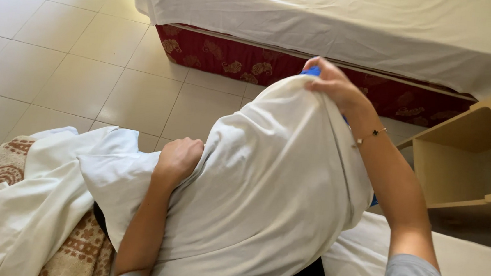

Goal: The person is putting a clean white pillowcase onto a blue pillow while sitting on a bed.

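White cotton pillowcase (265,186) covers a blue pillow (312,71) at frame centre, with only a blue corner exposed at 12 o'clock, directly beneath the fingers of the right hand (334,83). Left hand (178,157) sits at 9 o'clock on the pillowcase. Flooring is pale tile (59,53); a bed (354,24) with a white sheet and a red patterned base spans 12 to 2 o'clock, a wooden nightstand (472,156) stands at 3 o'clock, and loose white linen (30,197) lies over a patterned blanket (79,253) at 8 o'clock. Right-hand fingers curl down, pinching the fabric edge at the pillow corner. Left-hand fingers are clenched into a fist, gripping bunched pillowcase fabric.
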